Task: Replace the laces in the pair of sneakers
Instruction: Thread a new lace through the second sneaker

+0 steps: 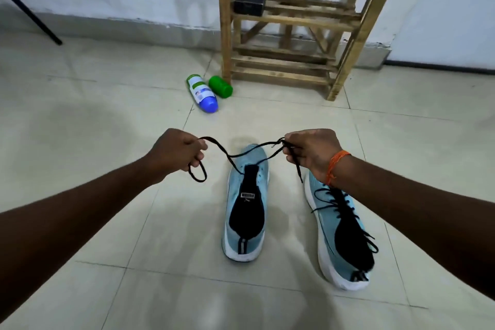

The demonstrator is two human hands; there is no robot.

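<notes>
**Two hands hold one black lace above a sneaker**

The left hand [176, 151] and right hand [310, 153] each curl round an end of the black lace [249, 152]; its middle dips between and below both grips, equally near each, into the toe end of the unlaced sneaker [246, 203]; the shoe's length points away from the person; the laced sneaker [342, 228] lies under the right wrist; pale tiled floor [107, 115], wooden rack [281, 21] beyond.

We see matt knit cloth on the unlaced sneaker [263, 178], a woven lace [297, 169], glossy floor tiles [107, 115], a rough wooden rack [224, 35] and a plastic bottle [202, 92]
</notes>
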